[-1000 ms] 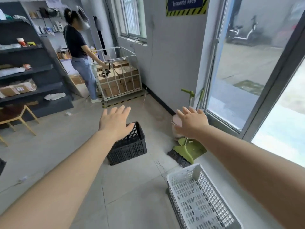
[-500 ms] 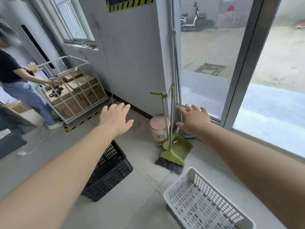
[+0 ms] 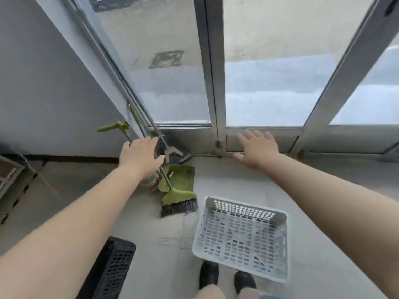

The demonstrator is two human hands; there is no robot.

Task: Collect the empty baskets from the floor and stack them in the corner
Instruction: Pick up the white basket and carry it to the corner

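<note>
Directly below you, item one: white basket [image 3: 241, 236], perforated plastic, rectangular, standing upright with its open mouth up and nothing inside. Its long axis runs away from you toward the glass, skewed a little so the far end leans left. It sits on the floor [image 3: 216, 173] just ahead of your shoes [image 3: 226, 277].

Item two: black basket [image 3: 112, 270], lattice-walled, at the bottom left, partly hidden under your left forearm; its long axis cannot be told from the part showing.

Your left hand [image 3: 140, 157] is extended with straight fingers, holding nothing, in front of the broom handle. Your right hand [image 3: 257, 149] is likewise spread flat and empty, held out toward the door frame.

Surface: pale grey tiled floor, scuffed, with a visible joint between the baskets. Room: grey wall [image 3: 43, 83] on the left, meeting a metal-framed glass door [image 3: 213, 83] in a corner ahead; pavement shows through the glass.

Other items: green broom [image 3: 179, 201] with dark bristles and green dustpan [image 3: 181, 175], leaning in that corner, just beyond the white basket's far left edge. A wire cart's edge [image 3: 10, 180] shows at the far left.
</note>
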